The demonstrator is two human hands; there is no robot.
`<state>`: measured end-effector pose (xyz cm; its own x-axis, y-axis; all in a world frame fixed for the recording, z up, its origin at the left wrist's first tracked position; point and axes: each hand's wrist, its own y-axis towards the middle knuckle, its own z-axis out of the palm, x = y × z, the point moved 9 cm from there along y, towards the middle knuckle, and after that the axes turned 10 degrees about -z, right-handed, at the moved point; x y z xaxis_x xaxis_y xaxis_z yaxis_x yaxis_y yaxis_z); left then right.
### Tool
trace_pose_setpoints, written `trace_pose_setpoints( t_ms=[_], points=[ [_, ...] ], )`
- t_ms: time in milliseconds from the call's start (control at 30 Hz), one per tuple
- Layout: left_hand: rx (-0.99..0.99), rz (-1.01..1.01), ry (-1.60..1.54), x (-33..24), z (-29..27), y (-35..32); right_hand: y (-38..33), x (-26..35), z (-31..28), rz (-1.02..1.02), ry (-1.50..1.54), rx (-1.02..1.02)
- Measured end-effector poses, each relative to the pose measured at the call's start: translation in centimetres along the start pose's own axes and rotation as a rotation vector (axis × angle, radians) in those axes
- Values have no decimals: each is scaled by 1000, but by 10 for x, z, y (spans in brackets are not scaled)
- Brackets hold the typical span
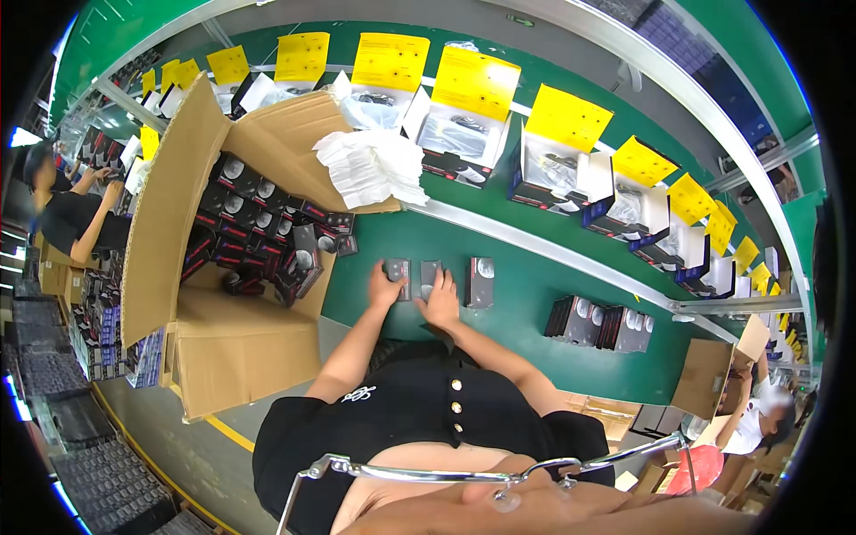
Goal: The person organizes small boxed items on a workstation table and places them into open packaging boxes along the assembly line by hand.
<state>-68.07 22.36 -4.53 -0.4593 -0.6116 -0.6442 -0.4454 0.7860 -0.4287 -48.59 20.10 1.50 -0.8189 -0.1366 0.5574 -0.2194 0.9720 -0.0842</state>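
Note:
Three small black boxes lie in a loose row on the green table in front of me. My left hand [385, 289] has its fingers bent around the side of the leftmost black box [399, 273]. My right hand [440, 303] grips the middle black box [429, 269] from the near side, its fingers partly covering it. Just right of that hand rests the third black box [481, 283], which neither hand touches. To the left, a large open carton [245, 343] lies on its side, holding many similar black boxes [254, 223].
Black boxes [597, 324] stand grouped on the green table [513, 357] at right. Beyond a metal rail [526, 241] runs a row of open boxes with yellow lids [477, 80]. Crumpled white sheets [370, 168] lie on the carton's flap. Other people work at far left and far right.

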Motion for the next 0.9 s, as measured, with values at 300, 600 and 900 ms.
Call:
trace_pose_setpoints(
  t_ms=[300,600,900],
  points=[
    [-26,234,299,-19,-36,-5,40,7,-50,-94,400,-276],
    [83,148,378,-28,-33,9,200,-34,-291,-333,14,-769],
    [74,119,356,-23,-31,1,280,-100,-225,-35,-613,-52]
  ],
)
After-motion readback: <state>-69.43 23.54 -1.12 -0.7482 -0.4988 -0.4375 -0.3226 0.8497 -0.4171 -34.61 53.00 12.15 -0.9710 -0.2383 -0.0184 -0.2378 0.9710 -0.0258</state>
